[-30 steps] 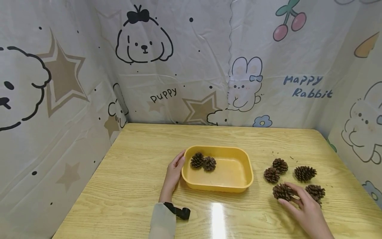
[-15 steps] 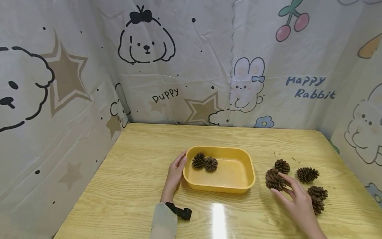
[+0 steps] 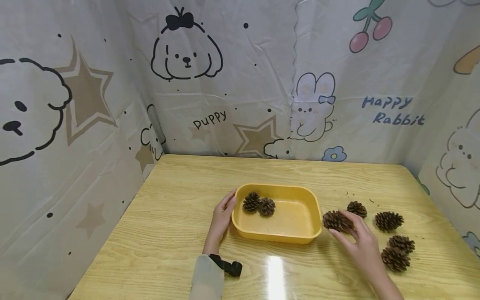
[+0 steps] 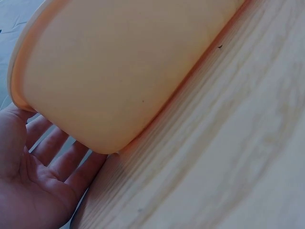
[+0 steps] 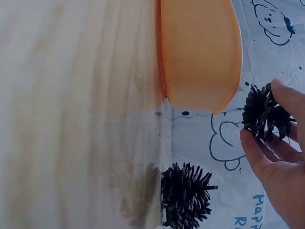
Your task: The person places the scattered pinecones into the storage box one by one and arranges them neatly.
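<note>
My right hand (image 3: pixel 361 239) pinches a brown pine cone (image 3: pixel 335 221) between thumb and fingers, just off the right end of a yellow plastic box (image 3: pixel 292 238). In the right wrist view, the held pine cone (image 5: pixel 258 113) is raised above the table, with a second dark lump behind it; whether that is another cone I cannot tell. Two pine cones (image 3: pixel 251 202) lie at the left inside the box. My left hand (image 3: pixel 221 216) rests against the box's left end; the left wrist view shows its fingers (image 4: pixel 76 160) extended along the outer wall.
On the right of the wooden table (image 3: pixel 180 200) lie several more pine cones: one behind my right hand (image 3: pixel 357 209), another farther right (image 3: pixel 388 221), and a touching pair (image 3: pixel 396 259). Small dark crumbs lie near them. Printed cloth (image 3: pixel 225 83) walls the table's back and sides.
My right hand has carried the pine cone leftward and slightly away from me, from the group toward the box. The left hand still touches the box. The head view has shifted slightly.
</note>
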Demonstrator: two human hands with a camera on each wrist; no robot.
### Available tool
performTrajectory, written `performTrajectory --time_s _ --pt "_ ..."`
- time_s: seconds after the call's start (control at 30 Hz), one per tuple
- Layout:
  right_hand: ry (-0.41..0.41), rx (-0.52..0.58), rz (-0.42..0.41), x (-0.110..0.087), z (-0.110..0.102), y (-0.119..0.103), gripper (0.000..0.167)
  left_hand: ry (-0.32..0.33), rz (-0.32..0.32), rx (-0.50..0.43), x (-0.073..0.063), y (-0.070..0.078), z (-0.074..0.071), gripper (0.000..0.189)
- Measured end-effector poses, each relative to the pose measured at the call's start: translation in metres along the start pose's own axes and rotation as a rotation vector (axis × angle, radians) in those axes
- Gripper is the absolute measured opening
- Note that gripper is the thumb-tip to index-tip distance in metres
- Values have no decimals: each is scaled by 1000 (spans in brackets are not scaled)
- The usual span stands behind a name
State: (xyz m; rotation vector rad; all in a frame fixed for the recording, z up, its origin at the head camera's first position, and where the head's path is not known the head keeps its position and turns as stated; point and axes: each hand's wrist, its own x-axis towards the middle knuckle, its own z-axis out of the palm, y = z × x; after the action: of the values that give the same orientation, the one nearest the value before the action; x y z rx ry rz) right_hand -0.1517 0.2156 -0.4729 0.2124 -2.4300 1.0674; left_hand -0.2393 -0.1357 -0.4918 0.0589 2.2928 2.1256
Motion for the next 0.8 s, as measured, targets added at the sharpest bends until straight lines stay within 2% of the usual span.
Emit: performTrajectory --time_s 0.07,0.23,0.33,0.8 --pt "-7 1 1 2 1 -1 62 -1 1 2 1 -2 0 45" --pt "-17 10 -12 8 5 -3 62 20 11 5 9 -19 1 47" --pt "-18 21 -34 12 8 -4 61 23 22 14 11 -24 1 49" --pt "-26 81 -130 32 26 -12 60 33 28 15 12 -27 1 49"
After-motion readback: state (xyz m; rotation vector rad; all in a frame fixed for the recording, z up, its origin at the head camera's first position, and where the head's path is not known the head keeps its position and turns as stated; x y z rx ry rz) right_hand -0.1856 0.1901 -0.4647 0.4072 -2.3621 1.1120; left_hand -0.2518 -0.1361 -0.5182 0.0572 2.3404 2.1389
